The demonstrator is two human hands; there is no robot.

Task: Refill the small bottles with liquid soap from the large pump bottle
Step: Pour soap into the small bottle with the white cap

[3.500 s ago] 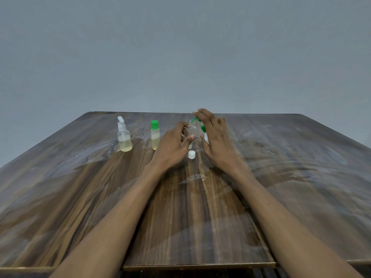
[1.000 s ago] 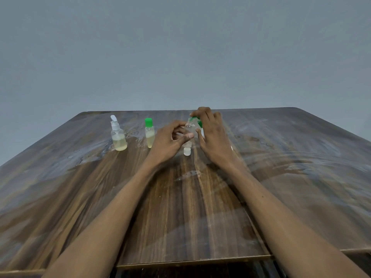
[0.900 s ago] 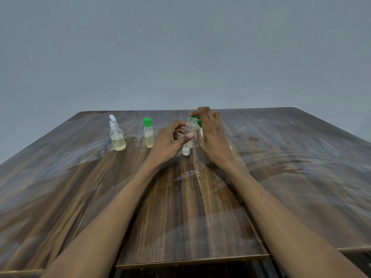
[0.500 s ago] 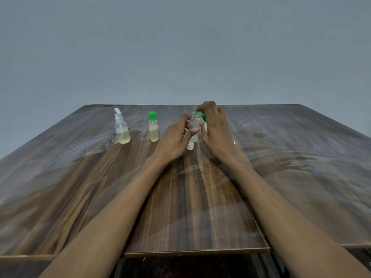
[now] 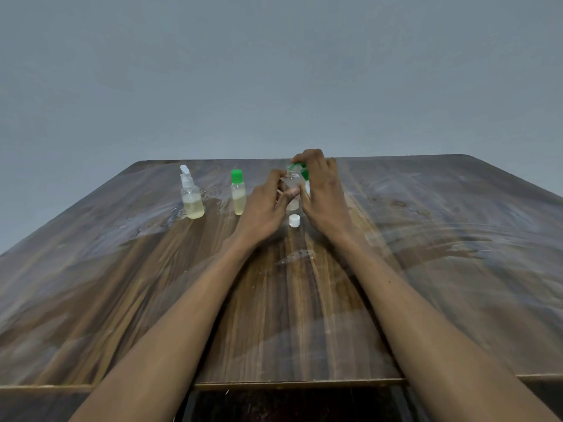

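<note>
Far across the table, my left hand (image 5: 265, 205) grips a small clear bottle (image 5: 292, 178) whose neck is uncapped. My right hand (image 5: 323, 193) wraps around the large pump bottle (image 5: 305, 173), of which only a green top and a bit of white body show; the fingers press on the green pump head above the small bottle's mouth. A loose white cap (image 5: 294, 220) lies on the table just in front of both hands. A small green-capped bottle (image 5: 238, 191) with yellowish liquid stands to the left.
A clear spray bottle (image 5: 190, 194) with a white nozzle and yellowish liquid stands farthest left. The wooden table (image 5: 304, 300) has wet smears around the bottles. A plain grey wall rises behind the table's far edge.
The view has shifted slightly. Both hands stay at the small bottle and the pump bottle, with little change in grip; the white cap still lies in front of them.
</note>
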